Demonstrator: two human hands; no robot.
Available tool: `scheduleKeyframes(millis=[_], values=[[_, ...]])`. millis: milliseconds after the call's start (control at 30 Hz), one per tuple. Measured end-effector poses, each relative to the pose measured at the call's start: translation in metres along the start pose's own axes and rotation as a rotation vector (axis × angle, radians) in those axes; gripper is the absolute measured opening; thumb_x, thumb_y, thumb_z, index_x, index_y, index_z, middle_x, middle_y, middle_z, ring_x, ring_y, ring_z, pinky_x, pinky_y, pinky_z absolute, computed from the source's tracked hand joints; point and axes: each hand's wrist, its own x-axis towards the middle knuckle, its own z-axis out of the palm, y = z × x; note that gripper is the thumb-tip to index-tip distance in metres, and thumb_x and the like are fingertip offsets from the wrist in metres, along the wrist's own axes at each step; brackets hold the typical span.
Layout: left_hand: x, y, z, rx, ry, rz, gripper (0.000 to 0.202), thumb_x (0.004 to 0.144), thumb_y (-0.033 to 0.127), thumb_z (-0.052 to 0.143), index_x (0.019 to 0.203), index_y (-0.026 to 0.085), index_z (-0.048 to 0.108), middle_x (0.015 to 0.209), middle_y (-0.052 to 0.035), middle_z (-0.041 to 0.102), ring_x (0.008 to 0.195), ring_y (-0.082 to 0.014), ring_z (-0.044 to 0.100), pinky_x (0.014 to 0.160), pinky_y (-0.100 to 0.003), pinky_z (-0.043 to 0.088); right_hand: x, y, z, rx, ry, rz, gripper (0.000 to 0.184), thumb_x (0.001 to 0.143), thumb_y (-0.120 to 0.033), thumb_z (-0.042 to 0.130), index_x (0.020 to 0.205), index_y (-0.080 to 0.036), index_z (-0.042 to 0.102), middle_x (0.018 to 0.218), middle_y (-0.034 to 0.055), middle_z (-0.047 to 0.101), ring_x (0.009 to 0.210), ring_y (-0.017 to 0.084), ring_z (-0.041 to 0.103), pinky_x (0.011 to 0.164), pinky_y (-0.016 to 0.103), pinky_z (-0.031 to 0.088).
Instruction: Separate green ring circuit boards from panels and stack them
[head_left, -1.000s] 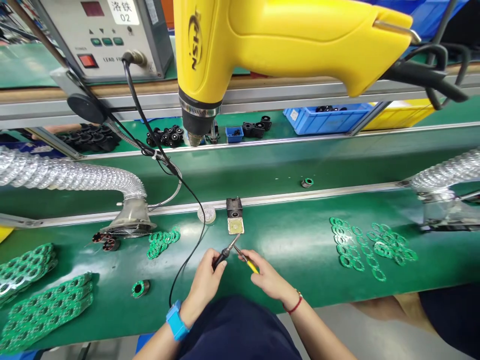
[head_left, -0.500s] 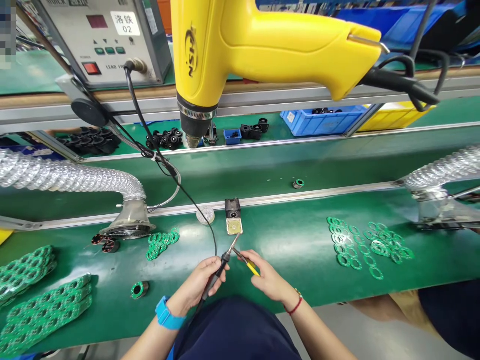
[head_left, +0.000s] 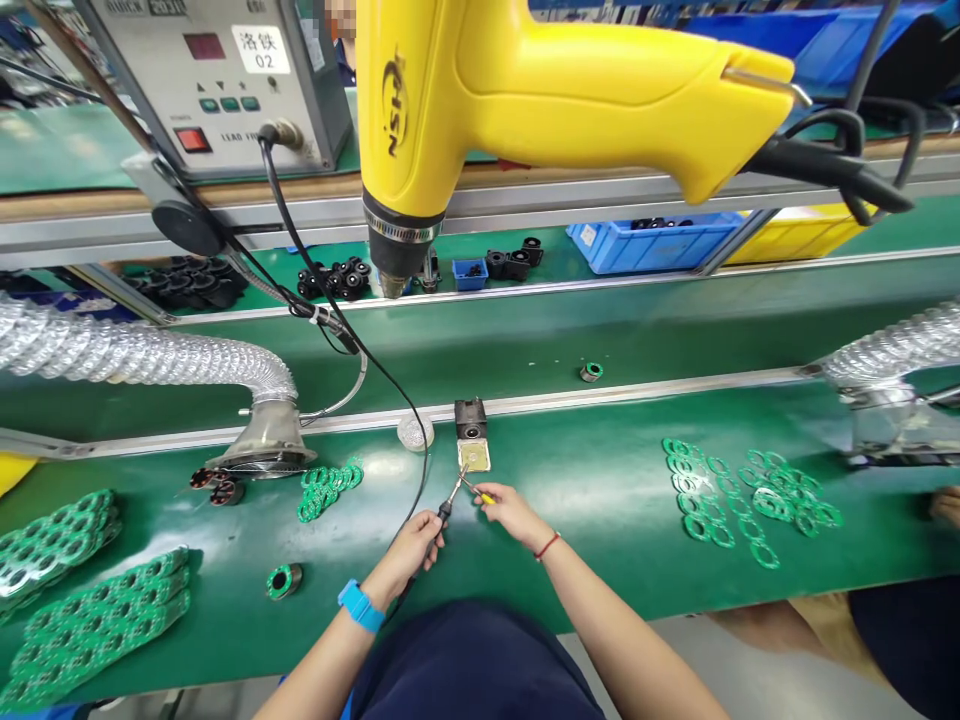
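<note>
My left hand (head_left: pixel 412 545) is closed round the black handle of a soldering iron (head_left: pixel 452 496), its metal tip pointing up toward a small yellowish pad (head_left: pixel 475 457) in front of a black holder block (head_left: pixel 469 417). My right hand (head_left: pixel 510 509) pinches yellow-handled tweezers (head_left: pixel 480 493), whose points meet the iron's tip just below the pad. The iron's black cable (head_left: pixel 352 340) runs up to a grey soldering station (head_left: pixel 225 70) at the back left.
A yellow heat gun (head_left: pixel 540 90) hangs overhead. A silver fume hose (head_left: pixel 142 355) ends at a nozzle left of centre. Green ring boards lie in heaps at left (head_left: pixel 82 600) and right (head_left: pixel 750 495). A wound coil (head_left: pixel 283 579) sits near my left arm. Blue bin (head_left: pixel 652 240) behind.
Both hands have moved forward, away from me, bringing the iron's tip and the tweezers up to the yellowish pad. The coil on the belt behind has drifted left.
</note>
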Motion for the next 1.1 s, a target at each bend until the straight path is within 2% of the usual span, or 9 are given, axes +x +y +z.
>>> scheduleKeyframes(millis=[133, 267, 433, 600, 700, 833, 933, 1100], values=[[0.010, -0.010, -0.003, 0.005, 0.043, -0.015, 0.037, 0.066, 0.050, 0.052, 0.078, 0.016, 0.043, 0.060, 0.0039, 0.048, 0.042, -0.0050, 0.040, 0.038, -0.018, 0.023, 0.018, 0.005, 0.004, 0.062, 0.024, 0.080, 0.038, 0.061, -0.001, 0.051, 0.096, -0.011, 0.060, 0.082, 0.0016, 0.059, 0.064, 0.009, 0.049, 0.058, 0.021, 0.037], [0.012, -0.011, -0.004, 0.016, 0.052, -0.024, 0.031, 0.068, 0.045, 0.051, 0.077, 0.016, 0.042, 0.060, 0.0042, 0.047, 0.041, -0.0048, 0.039, 0.038, -0.018, 0.023, 0.022, 0.005, -0.005, 0.111, 0.054, 0.169, 0.031, 0.073, -0.005, 0.052, 0.103, -0.011, 0.056, 0.087, 0.0023, 0.057, 0.064, 0.008, 0.049, 0.056, 0.020, 0.037], [0.010, -0.009, -0.003, 0.026, 0.053, -0.017, 0.033, 0.069, 0.047, 0.052, 0.078, 0.017, 0.042, 0.062, 0.0041, 0.048, 0.042, -0.0047, 0.040, 0.038, -0.018, 0.023, 0.013, 0.001, -0.020, 0.133, 0.018, 0.239, 0.034, 0.070, -0.005, 0.052, 0.103, -0.011, 0.055, 0.093, 0.0046, 0.057, 0.069, 0.009, 0.051, 0.057, 0.020, 0.039], [0.007, -0.004, 0.000, 0.045, 0.047, 0.001, 0.035, 0.065, 0.049, 0.052, 0.075, 0.017, 0.040, 0.063, 0.0042, 0.047, 0.043, -0.0044, 0.040, 0.039, -0.017, 0.024, -0.007, 0.000, -0.019, 0.110, -0.025, 0.132, 0.051, 0.054, -0.007, 0.049, 0.104, -0.013, 0.059, 0.092, 0.0037, 0.058, 0.076, 0.011, 0.053, 0.064, 0.021, 0.039], [0.005, 0.000, 0.003, 0.067, 0.043, 0.010, 0.034, 0.064, 0.047, 0.053, 0.076, 0.018, 0.040, 0.063, 0.0044, 0.047, 0.044, -0.0045, 0.040, 0.039, -0.017, 0.024, -0.014, 0.000, -0.015, 0.064, -0.025, 0.061, 0.058, 0.051, -0.009, 0.046, 0.107, -0.014, 0.061, 0.095, 0.0042, 0.058, 0.083, 0.013, 0.052, 0.069, 0.022, 0.039], [0.004, 0.003, 0.007, 0.103, 0.041, 0.021, 0.032, 0.064, 0.044, 0.053, 0.078, 0.017, 0.042, 0.063, 0.0044, 0.047, 0.044, -0.0048, 0.039, 0.039, -0.018, 0.024, -0.014, 0.002, -0.012, -0.033, 0.001, 0.008, 0.058, 0.053, -0.011, 0.045, 0.110, -0.013, 0.060, 0.094, 0.0047, 0.059, 0.077, 0.013, 0.051, 0.065, 0.022, 0.039], [0.002, 0.003, 0.007, 0.120, 0.046, 0.025, 0.028, 0.066, 0.041, 0.053, 0.077, 0.017, 0.042, 0.064, 0.0042, 0.046, 0.045, -0.0048, 0.039, 0.040, -0.017, 0.024, -0.012, 0.002, -0.012, -0.130, 0.020, -0.019, 0.052, 0.056, -0.013, 0.045, 0.105, -0.012, 0.063, 0.088, 0.0036, 0.060, 0.068, 0.012, 0.049, 0.061, 0.022, 0.037], [0.000, 0.000, 0.003, 0.120, 0.067, 0.020, 0.024, 0.069, 0.038, 0.051, 0.076, 0.017, 0.041, 0.064, 0.0036, 0.046, 0.044, -0.0052, 0.039, 0.040, -0.018, 0.024, -0.002, -0.013, -0.027, -0.304, 0.105, -0.022, 0.053, 0.064, -0.010, 0.040, 0.112, -0.011, 0.060, 0.090, 0.0052, 0.062, 0.066, 0.012, 0.051, 0.059, 0.022, 0.038]])
